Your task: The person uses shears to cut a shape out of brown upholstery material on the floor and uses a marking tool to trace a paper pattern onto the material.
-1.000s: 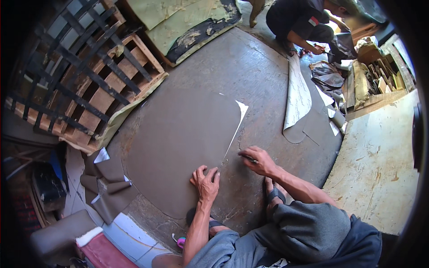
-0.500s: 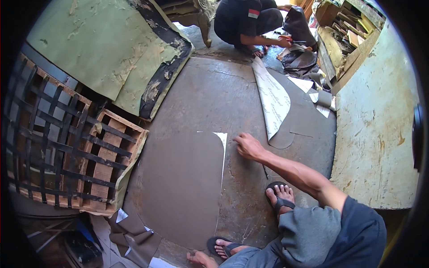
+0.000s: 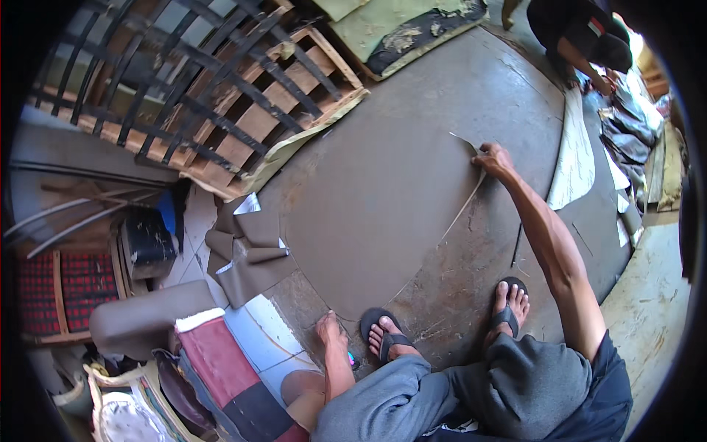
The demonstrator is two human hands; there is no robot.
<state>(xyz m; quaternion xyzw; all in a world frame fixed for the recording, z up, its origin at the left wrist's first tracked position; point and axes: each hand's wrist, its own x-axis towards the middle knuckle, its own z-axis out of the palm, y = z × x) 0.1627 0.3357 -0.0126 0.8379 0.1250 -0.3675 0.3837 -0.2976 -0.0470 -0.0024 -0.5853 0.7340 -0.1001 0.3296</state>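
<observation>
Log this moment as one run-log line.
right hand: pinching offcut strip at edge of brown leatherette sheet | left hand: near left sandal | sheet: spread on dark floor panel | thin black rod: right of sheet

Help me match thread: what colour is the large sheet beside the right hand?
The large sheet is greyish brown, clearest in the head view.

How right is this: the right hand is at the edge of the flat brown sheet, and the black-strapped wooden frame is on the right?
The head view shows the black-strapped wooden frame on the left. The right hand is at the edge of the flat brown sheet.
</observation>
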